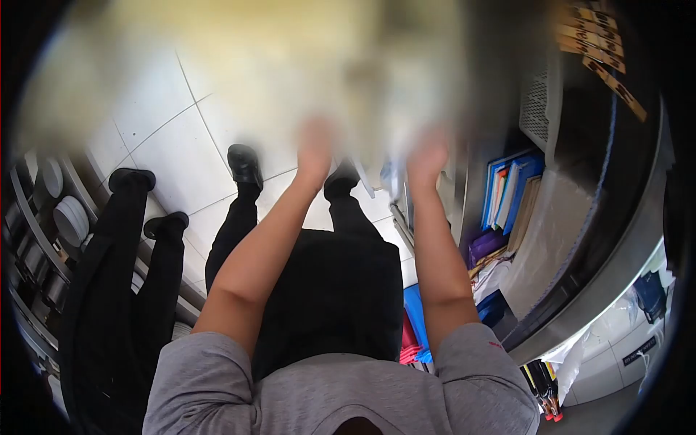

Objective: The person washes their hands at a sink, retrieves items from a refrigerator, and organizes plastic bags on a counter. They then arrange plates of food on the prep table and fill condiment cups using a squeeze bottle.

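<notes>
Both my arms reach forward from grey short sleeves, over a black apron (326,304). A heavy blur covers the upper part of the view. My left hand (315,148) is stretched out above the floor near my black shoe (341,180), its fingers lost in the blur. Farther right, my right hand (428,156) is close to a pale, blurred shape and a metal frame (400,221) below it. Whether either hand holds anything cannot be made out.
Another person's black-trousered legs (109,268) stand at my left, beside a rack with white plates (71,221). At right, a shelf holds blue folders (518,190) and a purple item (487,246). Wooden tags (594,36) hang top right. White floor tiles (174,152) lie ahead.
</notes>
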`<state>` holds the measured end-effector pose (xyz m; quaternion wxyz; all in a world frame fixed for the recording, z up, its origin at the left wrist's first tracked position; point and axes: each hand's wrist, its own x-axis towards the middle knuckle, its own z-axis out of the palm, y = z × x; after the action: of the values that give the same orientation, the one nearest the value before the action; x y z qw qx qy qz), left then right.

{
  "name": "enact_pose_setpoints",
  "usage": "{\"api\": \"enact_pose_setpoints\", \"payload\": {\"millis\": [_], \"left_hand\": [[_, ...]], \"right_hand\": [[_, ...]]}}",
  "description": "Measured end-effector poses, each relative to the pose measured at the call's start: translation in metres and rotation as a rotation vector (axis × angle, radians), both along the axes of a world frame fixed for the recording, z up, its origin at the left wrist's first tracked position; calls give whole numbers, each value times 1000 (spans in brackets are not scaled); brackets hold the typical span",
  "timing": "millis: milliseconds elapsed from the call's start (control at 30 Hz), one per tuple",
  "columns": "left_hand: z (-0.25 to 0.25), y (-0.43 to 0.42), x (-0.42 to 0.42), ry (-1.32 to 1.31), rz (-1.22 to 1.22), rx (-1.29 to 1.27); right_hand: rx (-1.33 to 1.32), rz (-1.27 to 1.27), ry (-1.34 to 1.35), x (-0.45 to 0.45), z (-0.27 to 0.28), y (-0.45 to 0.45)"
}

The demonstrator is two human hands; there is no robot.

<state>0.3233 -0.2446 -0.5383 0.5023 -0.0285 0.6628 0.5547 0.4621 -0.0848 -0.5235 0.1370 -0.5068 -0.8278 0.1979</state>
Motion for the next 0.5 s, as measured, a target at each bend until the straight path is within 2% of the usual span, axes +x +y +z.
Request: {"api": "enact_pose_setpoints", "payload": {"millis": [33, 100, 167, 233, 300, 367, 400, 433, 500], "left_hand": [[10, -2, 2, 101, 62, 64], [28, -6, 16, 145, 57, 131], [64, -8, 34, -269, 32, 370], [106, -27, 35, -776, -26, 280], [128, -54, 42, -1144, 196, 248], [134, -91, 58, -1329, 433, 216], [147, -105, 62, -1320, 459, 221], [168, -114, 66, -1193, 479, 262], [198, -131, 81, -1225, 454, 161]], "right_hand": [[19, 8, 95, 4, 20, -9], [-326, -161, 205, -12, 87, -32], [-735, -253, 390, -23, 130, -57], [-904, -17, 185, -2, 136, -86], [-898, 213, 84, -4, 182, -112], [-959, 454, 65, 4, 222, -136], [-856, 594, -109, 9, 243, -152], [-742, 723, -284, 14, 262, -165], [-724, 679, -217, 29, 282, -178]]}}
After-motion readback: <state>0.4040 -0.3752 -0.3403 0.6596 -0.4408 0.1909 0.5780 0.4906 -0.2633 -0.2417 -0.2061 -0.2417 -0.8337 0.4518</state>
